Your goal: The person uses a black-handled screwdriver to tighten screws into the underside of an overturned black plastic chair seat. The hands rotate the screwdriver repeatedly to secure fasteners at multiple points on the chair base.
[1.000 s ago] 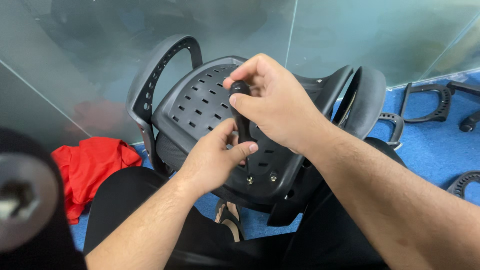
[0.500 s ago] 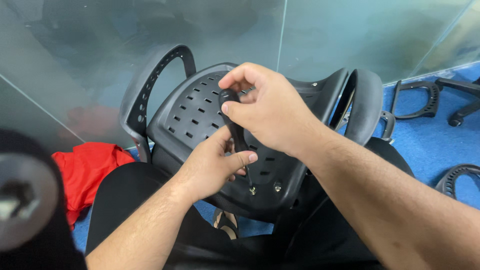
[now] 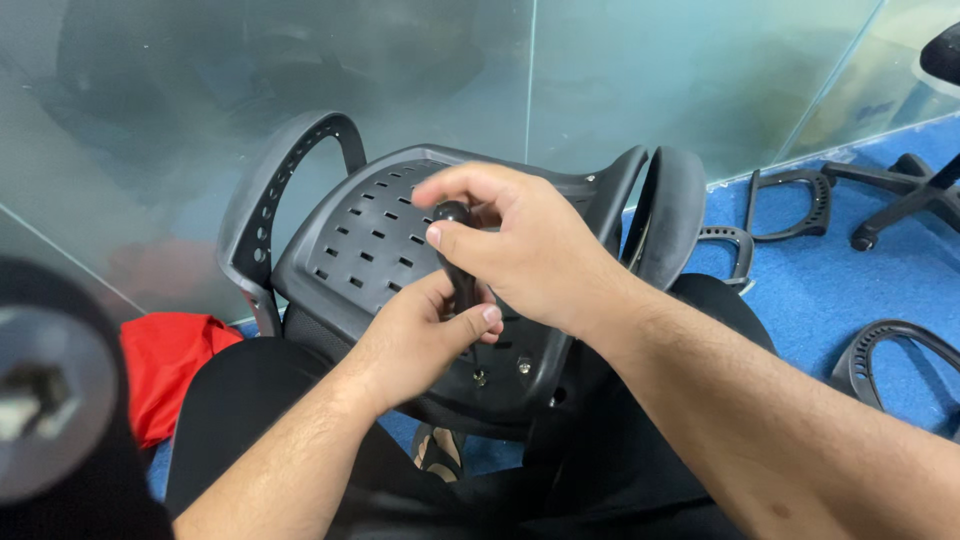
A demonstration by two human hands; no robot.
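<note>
A black perforated plastic chair seat shell [image 3: 365,250] lies on my lap, underside up, with black armrests [image 3: 262,205] fitted at both sides. A black screwdriver handle [image 3: 458,262] stands upright on the shell near two screws [image 3: 500,372]. My right hand [image 3: 525,250] wraps the top of that handle, thumb and fingers pinching it. Lower down, my left hand [image 3: 420,335] grips the shaft with the thumb pressed across it.
Frosted glass panels stand just behind the seat. A red cloth [image 3: 165,365] lies on the blue carpet at left. Loose black armrests [image 3: 795,200] and a chair base [image 3: 905,195] lie at right. A round black and grey object [image 3: 50,400] fills the near left corner.
My right hand has loosened and shifted its fingers around the top of the handle, as in turning it. The left hand stays on the shaft. The view has drifted slightly.
</note>
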